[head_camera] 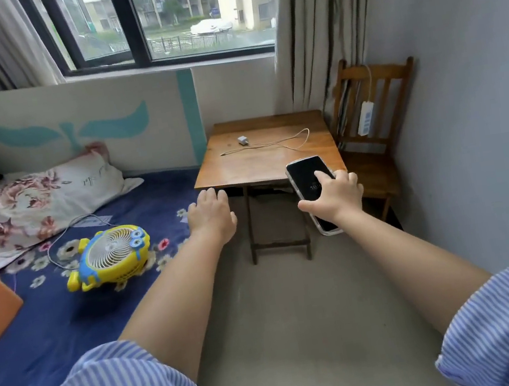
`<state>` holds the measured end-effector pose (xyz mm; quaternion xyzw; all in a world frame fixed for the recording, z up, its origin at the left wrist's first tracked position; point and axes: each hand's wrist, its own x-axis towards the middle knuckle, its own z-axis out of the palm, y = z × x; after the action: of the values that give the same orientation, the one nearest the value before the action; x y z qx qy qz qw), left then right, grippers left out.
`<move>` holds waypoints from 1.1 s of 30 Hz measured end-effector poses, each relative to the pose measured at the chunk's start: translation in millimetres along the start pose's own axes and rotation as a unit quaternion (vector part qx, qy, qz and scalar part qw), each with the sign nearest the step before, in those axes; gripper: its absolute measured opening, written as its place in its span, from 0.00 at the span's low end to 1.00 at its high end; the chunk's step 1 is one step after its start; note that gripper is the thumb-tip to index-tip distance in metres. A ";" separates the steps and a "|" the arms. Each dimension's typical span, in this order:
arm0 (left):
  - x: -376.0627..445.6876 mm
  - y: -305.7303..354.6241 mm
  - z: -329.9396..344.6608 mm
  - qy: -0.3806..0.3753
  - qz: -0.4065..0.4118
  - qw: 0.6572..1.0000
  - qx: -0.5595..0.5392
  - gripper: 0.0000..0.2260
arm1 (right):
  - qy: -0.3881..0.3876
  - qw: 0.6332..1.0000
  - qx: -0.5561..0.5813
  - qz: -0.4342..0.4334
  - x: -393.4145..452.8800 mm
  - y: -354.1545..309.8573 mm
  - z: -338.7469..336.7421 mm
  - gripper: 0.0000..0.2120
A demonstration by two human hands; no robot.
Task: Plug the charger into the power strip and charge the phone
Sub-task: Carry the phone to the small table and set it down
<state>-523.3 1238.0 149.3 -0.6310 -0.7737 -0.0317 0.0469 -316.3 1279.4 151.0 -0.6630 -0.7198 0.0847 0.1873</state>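
- Right hand grips a black-screened smartphone in a clear case, held in the air at the near right corner of the small wooden folding table.
- Left hand: empty, fingers loosely spread, palm down near the table's front edge.
- Small white charger block with its thin white cable lies on the tabletop — unplugged.
- White power strip hangs against the back of a wooden chair, right of the table.

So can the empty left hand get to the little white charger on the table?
Probably yes. The left hand is open at the table's near edge, and nothing stands between it and the charger, though it lies farther back.
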 end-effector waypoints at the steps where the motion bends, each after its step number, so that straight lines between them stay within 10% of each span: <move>1: 27.7 -6.6 3.4 -0.002 -0.004 1.000 0.001 0.17 | -0.003 1.000 0.000 0.002 27.4 -8.6 6.7 0.34; 33: 561.1 -146.9 233.3 -0.200 -0.126 0.970 -0.046 0.11 | -0.228 0.968 -0.048 -0.097 598.5 -171.7 338.5 0.23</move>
<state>-786.6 1779.8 -17.9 -0.5230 -0.8386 0.0536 -0.1427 -634.3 1894.2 -1.1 -0.5615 -0.8075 0.1806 -0.0061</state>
